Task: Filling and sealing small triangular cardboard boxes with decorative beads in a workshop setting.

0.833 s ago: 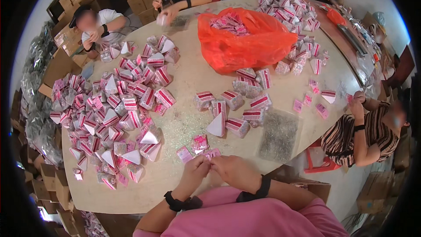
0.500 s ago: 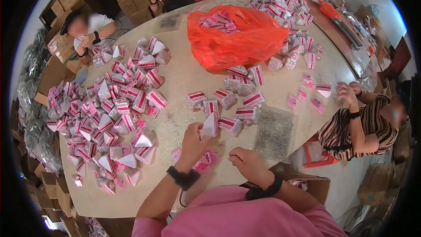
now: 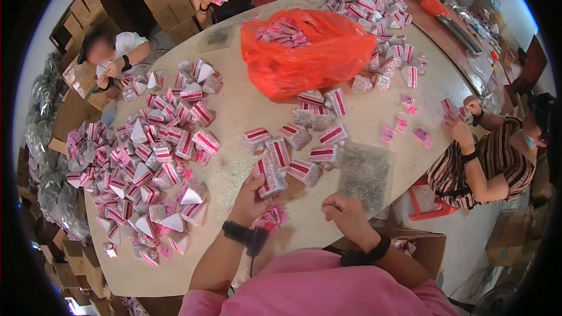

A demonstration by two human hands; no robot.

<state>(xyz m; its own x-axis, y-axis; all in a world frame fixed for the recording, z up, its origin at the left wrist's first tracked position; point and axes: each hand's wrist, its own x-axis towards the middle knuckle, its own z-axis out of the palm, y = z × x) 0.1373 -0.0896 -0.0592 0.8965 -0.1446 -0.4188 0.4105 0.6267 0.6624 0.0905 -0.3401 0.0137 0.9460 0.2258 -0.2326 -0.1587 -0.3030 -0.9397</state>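
My left hand (image 3: pixel 249 203) is closed round a wedge-shaped clear packet (image 3: pixel 271 179) with a red-and-pink striped band, held above the table. Beyond it lies a small group of similar packets (image 3: pixel 304 171). My right hand (image 3: pixel 345 215) hovers at the near table edge with fingers curled together; whatever they may hold is too small to make out. A flat sheet (image 3: pixel 367 178) covered with thin, shiny, pin-like bits lies just beyond that hand. Pink printed cards (image 3: pixel 273 217) lie beside my left wrist, partly hidden by it.
A large heap of packets (image 3: pixel 140 169) covers the left of the table. An open red plastic bag (image 3: pixel 310 67) of pink cards stands at the far middle, with another heap (image 3: pixel 369 6) behind. Co-workers sit or stand round the table. Loose pink cards (image 3: pixel 421 137) lie at right.
The packet in my left hand has turned, so its striped band now shows instead of its white side. My right hand has shifted slightly right. The view has tilted a little.
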